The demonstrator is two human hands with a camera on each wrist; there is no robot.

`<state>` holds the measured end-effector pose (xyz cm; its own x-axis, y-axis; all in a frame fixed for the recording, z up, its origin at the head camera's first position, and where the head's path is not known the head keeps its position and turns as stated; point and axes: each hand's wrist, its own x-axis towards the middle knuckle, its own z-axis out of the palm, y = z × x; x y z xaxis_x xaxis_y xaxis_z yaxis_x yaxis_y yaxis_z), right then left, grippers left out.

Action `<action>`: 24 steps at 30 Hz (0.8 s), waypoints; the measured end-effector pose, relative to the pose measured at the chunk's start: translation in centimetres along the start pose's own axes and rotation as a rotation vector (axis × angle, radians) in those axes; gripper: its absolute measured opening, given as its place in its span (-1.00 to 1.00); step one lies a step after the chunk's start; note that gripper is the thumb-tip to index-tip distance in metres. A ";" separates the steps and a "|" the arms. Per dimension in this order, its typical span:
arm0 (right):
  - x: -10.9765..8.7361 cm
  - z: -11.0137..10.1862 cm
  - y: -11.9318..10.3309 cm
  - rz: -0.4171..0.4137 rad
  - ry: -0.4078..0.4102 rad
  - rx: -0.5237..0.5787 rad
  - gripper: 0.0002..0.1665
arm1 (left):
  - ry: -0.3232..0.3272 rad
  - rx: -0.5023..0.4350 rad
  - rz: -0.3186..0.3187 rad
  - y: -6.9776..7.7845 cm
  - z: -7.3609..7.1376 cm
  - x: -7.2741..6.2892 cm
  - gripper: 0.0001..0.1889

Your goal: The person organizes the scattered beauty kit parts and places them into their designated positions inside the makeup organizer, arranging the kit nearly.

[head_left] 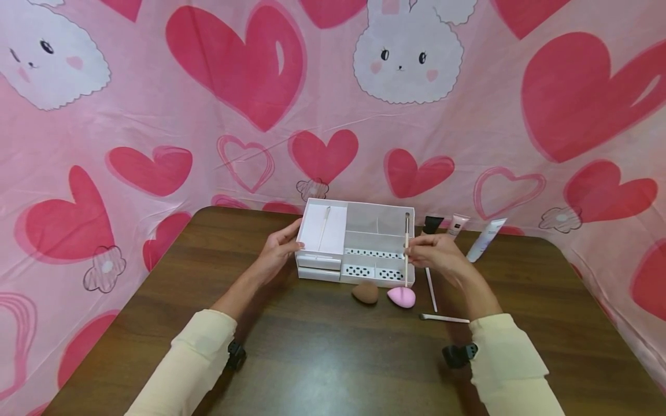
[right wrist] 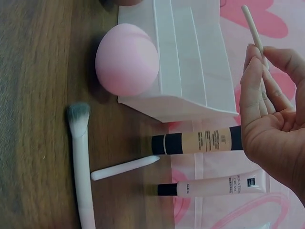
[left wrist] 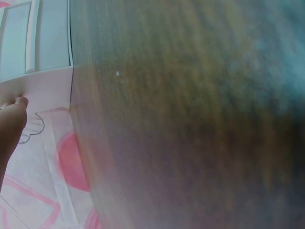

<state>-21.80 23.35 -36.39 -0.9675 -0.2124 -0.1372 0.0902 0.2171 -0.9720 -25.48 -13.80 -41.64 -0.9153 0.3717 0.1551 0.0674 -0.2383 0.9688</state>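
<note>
A white makeup organizer (head_left: 325, 261) with drawers at its left and open compartments at its right stands on the table. My left hand (head_left: 281, 245) rests against its left side, fingers fairly straight; the left wrist view catches just part of that hand (left wrist: 12, 119) at the side wall. Between thumb and fingertips, my right hand (head_left: 437, 252) pinches a slim makeup brush (head_left: 407, 251) upright over the right compartments. The pale handle end (right wrist: 252, 26) shows past the fingers in the right wrist view. Another thin brush (head_left: 325, 226) lies on the organizer's top left.
In front of the organizer sit a brown makeup sponge (head_left: 366, 293) and a pink one (head_left: 402, 297). A white-handled brush (right wrist: 81, 162) and another white stick (right wrist: 125, 168) lie to the right. Three tubes stand behind: black-and-beige (right wrist: 200, 141), pale pink (right wrist: 221, 185) and white (head_left: 486, 239).
</note>
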 end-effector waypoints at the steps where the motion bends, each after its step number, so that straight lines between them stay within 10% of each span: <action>1: 0.1 0.1 -0.1 0.001 -0.001 0.002 -0.72 | -0.001 0.000 0.001 0.0 0.0 0.0 -0.26; 24: 2.0 2.1 -2.3 0.021 -0.001 0.007 -0.48 | 0.006 0.008 -0.002 -0.1 0.0 0.0 -0.27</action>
<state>-23.47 20.40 -34.86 -0.9650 -0.2091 -0.1580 0.1122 0.2149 -0.9702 -25.50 -13.77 -41.70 -0.9177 0.3668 0.1525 0.0690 -0.2307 0.9706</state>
